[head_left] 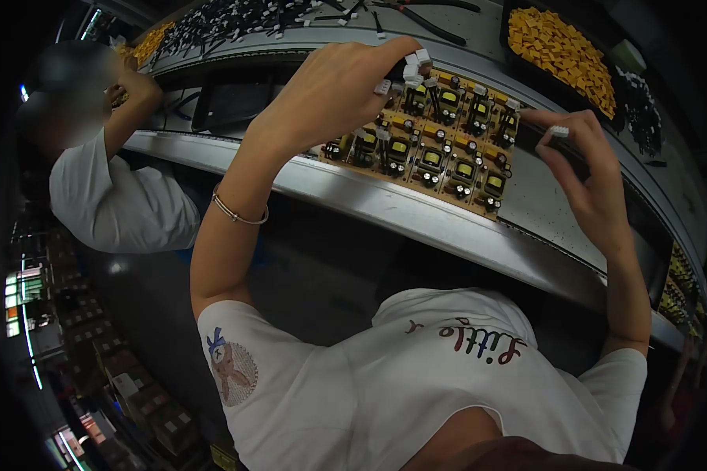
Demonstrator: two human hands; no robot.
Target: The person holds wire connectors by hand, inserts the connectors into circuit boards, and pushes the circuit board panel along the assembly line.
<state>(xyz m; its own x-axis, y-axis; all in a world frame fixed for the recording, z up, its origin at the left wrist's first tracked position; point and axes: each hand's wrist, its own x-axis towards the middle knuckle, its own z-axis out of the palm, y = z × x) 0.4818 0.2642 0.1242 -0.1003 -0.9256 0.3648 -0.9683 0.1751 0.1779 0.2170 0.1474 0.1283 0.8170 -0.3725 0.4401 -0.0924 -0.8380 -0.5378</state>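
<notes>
My left hand (pixel 334 90) is closed over the upper left of a panel of circuit boards (pixel 448 184). Small white connectors (pixel 416 68) are at its fingertips, and another white connector (pixel 382 86) shows beneath the curled fingers. Beyond the panel's right edge is my right hand (pixel 593 161), with its fingers bent round a white multi-pin connector (pixel 558 131). The boards carry several transformers with yellow tops (pixel 431 159), black capacitors and yellow parts. Some white connectors (pixel 480 91) stand along the panel's far rows.
A black tray of yellow parts (pixel 562 55) lies at the back right, beside a pile of black and white parts (pixel 640 110). Pliers (pixel 432 25) and many loose wired connectors (pixel 220 27) lie at the back. Another person (pixel 122 184) sits on the left near a black tray (pixel 232 106).
</notes>
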